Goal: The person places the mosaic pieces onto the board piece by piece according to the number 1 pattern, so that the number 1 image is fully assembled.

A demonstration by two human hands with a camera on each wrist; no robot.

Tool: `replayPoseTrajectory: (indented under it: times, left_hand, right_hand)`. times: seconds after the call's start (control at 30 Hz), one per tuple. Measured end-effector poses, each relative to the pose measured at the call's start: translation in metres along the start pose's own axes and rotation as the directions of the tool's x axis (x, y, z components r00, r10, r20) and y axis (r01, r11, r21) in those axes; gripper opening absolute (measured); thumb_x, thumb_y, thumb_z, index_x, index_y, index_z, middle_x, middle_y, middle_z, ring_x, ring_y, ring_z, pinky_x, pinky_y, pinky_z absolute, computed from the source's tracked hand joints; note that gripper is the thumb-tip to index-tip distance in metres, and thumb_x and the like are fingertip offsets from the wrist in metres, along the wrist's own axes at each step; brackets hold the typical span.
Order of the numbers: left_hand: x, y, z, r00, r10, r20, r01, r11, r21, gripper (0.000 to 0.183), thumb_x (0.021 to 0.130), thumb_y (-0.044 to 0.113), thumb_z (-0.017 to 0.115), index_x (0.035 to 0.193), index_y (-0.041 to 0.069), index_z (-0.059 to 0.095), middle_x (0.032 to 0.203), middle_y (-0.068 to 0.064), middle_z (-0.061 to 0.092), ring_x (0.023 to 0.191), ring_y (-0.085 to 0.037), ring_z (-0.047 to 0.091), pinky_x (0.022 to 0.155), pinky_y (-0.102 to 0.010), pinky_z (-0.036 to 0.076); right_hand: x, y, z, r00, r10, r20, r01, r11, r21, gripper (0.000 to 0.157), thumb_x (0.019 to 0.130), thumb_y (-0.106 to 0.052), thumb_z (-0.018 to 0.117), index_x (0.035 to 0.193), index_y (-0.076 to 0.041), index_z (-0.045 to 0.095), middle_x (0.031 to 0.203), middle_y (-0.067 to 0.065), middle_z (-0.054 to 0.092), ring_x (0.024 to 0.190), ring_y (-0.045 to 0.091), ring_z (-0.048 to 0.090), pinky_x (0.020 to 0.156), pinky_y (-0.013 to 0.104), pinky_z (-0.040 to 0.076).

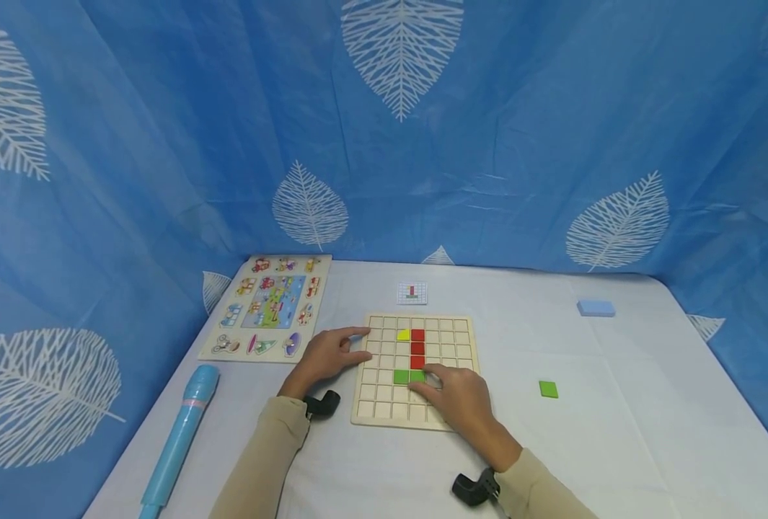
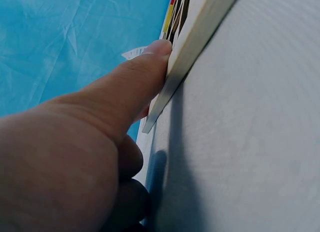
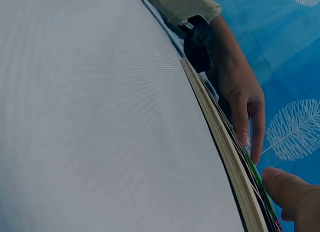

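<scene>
A wooden grid board (image 1: 374, 411) lies in the middle of the table. On it stand three red square tiles (image 1: 417, 348) in a column, with a part-yellow tile (image 1: 403, 335) left of the top one. Below them sit two green square tiles side by side. My right hand (image 1: 458, 396) has thumb and index finger at opposite corners of the right green tile (image 1: 417, 376). At the board's left edge, my left hand (image 1: 328, 355) touches the frame with thumb and index finger spread apart; in the left wrist view the thumb (image 2: 135, 74) presses the board's side.
Behind the board lies a small pattern card (image 1: 412, 293). A loose green tile (image 1: 549, 389) and a light-blue block (image 1: 596, 308) lie on the right. On the left are a picture puzzle board (image 1: 228, 349) and a blue microphone-shaped object (image 1: 181, 440). Blue curtains (image 1: 474, 180) surround the table.
</scene>
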State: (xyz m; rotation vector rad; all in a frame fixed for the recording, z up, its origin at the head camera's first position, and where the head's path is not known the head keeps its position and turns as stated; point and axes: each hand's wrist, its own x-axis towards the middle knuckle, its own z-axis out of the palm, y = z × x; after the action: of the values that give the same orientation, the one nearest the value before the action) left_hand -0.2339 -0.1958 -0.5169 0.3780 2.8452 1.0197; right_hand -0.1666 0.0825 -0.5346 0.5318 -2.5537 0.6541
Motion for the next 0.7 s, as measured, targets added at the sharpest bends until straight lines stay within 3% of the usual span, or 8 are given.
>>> replayPoseTrajectory:
  times: [0.23, 0.33, 0.53, 0.7]
  left_hand:
    - [-0.001, 0.002, 0.0, 1.0, -0.012, -0.004, 0.012, 1.0, -0.01, 0.055, 0.087, 0.044, 0.081, 0.138, 0.026, 0.067, 0.062, 0.004, 0.044, 0.055, -0.013, 0.036, 0.055, -0.03, 0.029]
    - [-0.001, 0.002, 0.001, 1.0, -0.011, -0.007, 0.011, 1.0, -0.009, 0.055, 0.087, 0.044, 0.081, 0.137, 0.026, 0.067, 0.062, 0.004, 0.044, 0.055, -0.013, 0.036, 0.055, -0.03, 0.029]
    - [-0.001, 0.002, 0.002, 1.0, -0.015, -0.01, 0.015, 1.0, 0.001, 0.055, 0.087, 0.044, 0.081, 0.138, 0.026, 0.067, 0.062, 0.004, 0.044, 0.056, -0.012, 0.036, 0.055, -0.03, 0.029]
    - [-0.002, 0.001, 0.003, 1.0, -0.024, -0.009, 0.024, 1.0, 0.0, 0.055, 0.088, 0.043, 0.081, 0.138, 0.026, 0.067, 0.062, 0.004, 0.044, 0.055, -0.013, 0.036, 0.055, -0.03, 0.029]
  right_hand:
    - [-0.006, 0.008, -0.007, 0.998, -0.016, -0.066, 0.018, 1.0, 0.023, 0.037, 0.075, -0.041, 0.09, 0.098, -0.014, 0.082, 0.083, 0.001, 0.078, 0.068, 0.022, 0.074, 0.058, 0.036, 0.055]
    - [-0.01, 0.015, -0.01, 0.995, -0.013, -0.099, 0.015, 1.0, 0.018, 0.035, 0.074, -0.039, 0.092, 0.097, -0.015, 0.082, 0.078, 0.0, 0.076, 0.064, 0.021, 0.072, 0.058, 0.037, 0.054]
    - [-0.017, 0.022, -0.02, 0.996, 0.032, -0.079, -0.032, 0.999, 0.006, 0.034, 0.074, -0.039, 0.091, 0.096, -0.016, 0.082, 0.049, -0.011, 0.054, 0.049, 0.005, 0.048, 0.053, 0.033, 0.049]
    - [-0.028, 0.03, -0.03, 0.997, 0.062, -0.048, -0.062, 0.998, -0.005, 0.034, 0.073, -0.037, 0.092, 0.098, -0.016, 0.083, 0.046, -0.016, 0.043, 0.049, 0.0, 0.036, 0.053, 0.029, 0.046]
